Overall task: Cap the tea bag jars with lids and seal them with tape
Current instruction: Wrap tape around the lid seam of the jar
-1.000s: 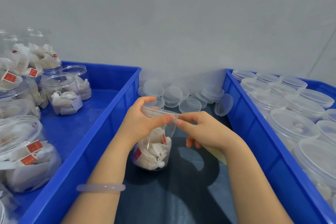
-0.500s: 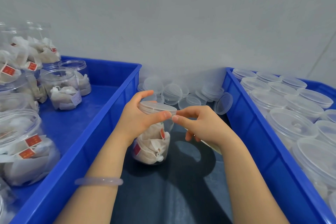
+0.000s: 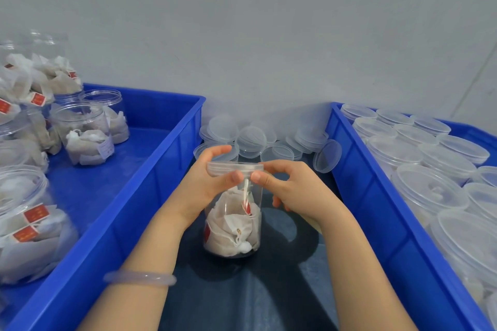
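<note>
The clear plastic jar of tea bags stands upright on the dark table. The left hand curls round its clear round lid. The right hand pinches the lid's rim.

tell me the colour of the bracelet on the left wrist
Pale, translucent lilac bracelet; the head view shows it best.
</note>
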Tool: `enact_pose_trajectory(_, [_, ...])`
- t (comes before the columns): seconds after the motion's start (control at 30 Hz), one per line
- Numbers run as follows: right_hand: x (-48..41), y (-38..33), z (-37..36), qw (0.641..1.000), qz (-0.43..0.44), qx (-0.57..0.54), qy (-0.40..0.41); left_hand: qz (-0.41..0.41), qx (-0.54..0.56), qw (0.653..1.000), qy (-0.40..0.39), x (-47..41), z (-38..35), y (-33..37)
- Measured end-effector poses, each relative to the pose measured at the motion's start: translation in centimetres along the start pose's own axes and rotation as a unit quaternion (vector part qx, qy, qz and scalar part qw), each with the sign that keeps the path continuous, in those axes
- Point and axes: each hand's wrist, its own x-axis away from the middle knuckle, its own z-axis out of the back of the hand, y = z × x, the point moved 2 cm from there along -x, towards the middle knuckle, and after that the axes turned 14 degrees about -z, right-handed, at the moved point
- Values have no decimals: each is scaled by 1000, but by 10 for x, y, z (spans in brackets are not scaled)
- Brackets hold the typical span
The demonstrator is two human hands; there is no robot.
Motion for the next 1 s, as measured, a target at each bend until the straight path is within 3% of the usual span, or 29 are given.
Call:
enact_pose_trajectory(0.1, [-1,0,2,1000,2,17,11,10,-88,995,34,-2,0,8])
enact_pose_trajectory(0.23, [-1,0,3,999,-4,40,30,12,-126,991,31,-4,-5,18])
enact_pose_trajectory(0.7, [5,-14,11,993,21,92,-69,5,-58,995,81,-4,-4,9])
enact_pose_trajectory(1.0, [-1,-5,11,997,22,21,-65,5,-25,997,78,-3,-2,4])
